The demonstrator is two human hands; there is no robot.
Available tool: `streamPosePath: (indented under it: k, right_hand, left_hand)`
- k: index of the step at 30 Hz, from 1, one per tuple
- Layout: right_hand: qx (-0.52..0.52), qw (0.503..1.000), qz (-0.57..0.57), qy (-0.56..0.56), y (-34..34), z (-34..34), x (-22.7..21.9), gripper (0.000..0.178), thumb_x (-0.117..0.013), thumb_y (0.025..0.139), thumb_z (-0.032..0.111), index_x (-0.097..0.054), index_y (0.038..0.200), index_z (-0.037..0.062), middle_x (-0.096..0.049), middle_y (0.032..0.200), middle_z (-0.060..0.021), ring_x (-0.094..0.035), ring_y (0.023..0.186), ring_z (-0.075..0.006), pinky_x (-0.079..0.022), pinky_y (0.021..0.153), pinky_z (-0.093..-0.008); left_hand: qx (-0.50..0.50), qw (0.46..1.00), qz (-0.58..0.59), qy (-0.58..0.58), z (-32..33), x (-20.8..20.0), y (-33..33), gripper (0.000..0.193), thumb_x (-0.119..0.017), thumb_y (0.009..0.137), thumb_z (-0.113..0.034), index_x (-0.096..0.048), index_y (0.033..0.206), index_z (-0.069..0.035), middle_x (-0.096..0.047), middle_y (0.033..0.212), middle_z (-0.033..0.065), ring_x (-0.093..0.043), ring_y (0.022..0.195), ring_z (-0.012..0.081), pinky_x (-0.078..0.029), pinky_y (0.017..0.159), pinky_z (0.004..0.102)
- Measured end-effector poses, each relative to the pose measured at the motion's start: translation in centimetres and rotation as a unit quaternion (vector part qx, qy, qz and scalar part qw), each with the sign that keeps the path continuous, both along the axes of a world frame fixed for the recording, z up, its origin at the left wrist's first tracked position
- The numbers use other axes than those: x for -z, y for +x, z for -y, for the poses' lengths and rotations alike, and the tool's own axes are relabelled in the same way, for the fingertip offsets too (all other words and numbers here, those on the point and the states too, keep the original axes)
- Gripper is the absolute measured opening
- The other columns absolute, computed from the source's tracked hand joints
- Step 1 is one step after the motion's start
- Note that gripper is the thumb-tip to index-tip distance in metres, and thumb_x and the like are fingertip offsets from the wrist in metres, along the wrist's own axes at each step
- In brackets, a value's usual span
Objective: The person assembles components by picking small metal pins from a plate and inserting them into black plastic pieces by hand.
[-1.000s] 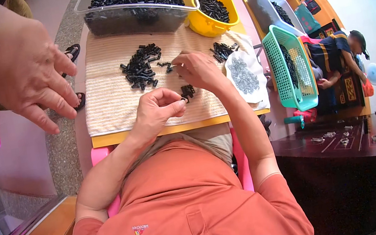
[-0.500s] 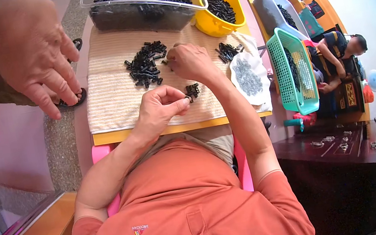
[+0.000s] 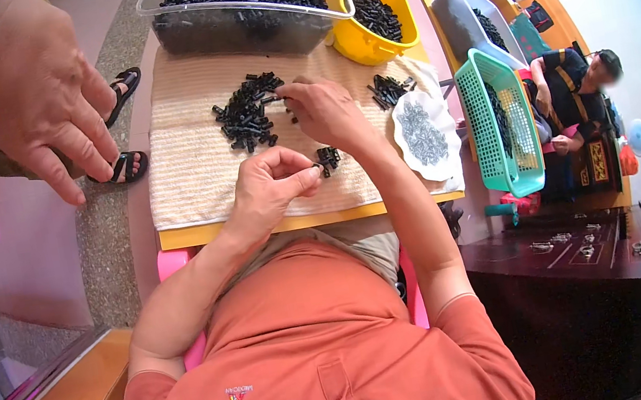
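My left hand [image 3: 275,182] hovers over the near part of the towel, thumb and forefinger pinched on a small black tube-like piece [image 3: 317,167] that they mostly cover. My right hand [image 3: 325,112] reaches in from the right, fingers stretched and apart, the tips at the right edge of a loose pile of black tube pieces [image 3: 243,115]. A dark piece shows just under these fingers. Close to my left fingertips lies a smaller cluster of black pieces [image 3: 329,158]. Beyond my right wrist, another small heap [image 3: 387,90] sits beside a white scalloped dish [image 3: 413,162] of clear small parts.
A clear bin [image 3: 241,31] of black pieces and a yellow tub [image 3: 367,48] stand at the table's far side. Another person's hand [image 3: 45,102] hangs at the left. To the right are a green basket [image 3: 506,169], a grey bin [image 3: 466,6] and a seated person [image 3: 573,86].
My right hand has shifted slightly, its forefinger now stretching to the pile's edge. The left hand has barely moved. The other person's hand has drifted left, and the seated person has changed posture.
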State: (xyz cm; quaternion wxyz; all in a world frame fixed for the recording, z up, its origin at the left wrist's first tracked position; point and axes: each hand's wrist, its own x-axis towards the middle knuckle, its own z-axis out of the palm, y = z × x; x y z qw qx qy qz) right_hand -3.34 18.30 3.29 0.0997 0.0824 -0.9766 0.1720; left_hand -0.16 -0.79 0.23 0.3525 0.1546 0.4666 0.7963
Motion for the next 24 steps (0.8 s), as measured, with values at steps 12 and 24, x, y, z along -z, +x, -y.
streamPosePath:
  k: [12, 24]
  right_hand:
    - [0.028, 0.899, 0.056, -0.433, 6.0, -1.0, 0.8, 0.015, -0.068, 0.092, 0.003, -0.067, 0.106, -0.0034, -0.070, 0.090, -0.0068, -0.067, 0.082, -0.0115, -0.055, 0.073, -0.0259]
    - [0.029, 0.798, 0.127, -0.588, 9.6, -1.4, 1.3, 0.015, -0.068, 0.090, -0.003, -0.066, 0.105, -0.0063, -0.072, 0.093, -0.0110, -0.072, 0.086, -0.0185, -0.060, 0.081, -0.0304]
  left_hand:
    - [-0.014, 0.999, 0.010, -0.030, 0.2, -0.4, -0.2, 0.009, -0.070, 0.091, -0.006, -0.063, 0.095, -0.001, -0.070, 0.087, 0.0069, -0.068, 0.078, 0.0121, -0.058, 0.073, 0.0269]
    - [-0.022, 0.999, 0.015, -0.029, 0.1, -0.3, -0.3, 0.011, -0.070, 0.091, -0.005, -0.065, 0.098, 0.002, -0.071, 0.086, 0.0074, -0.067, 0.076, 0.0118, -0.056, 0.072, 0.0262]
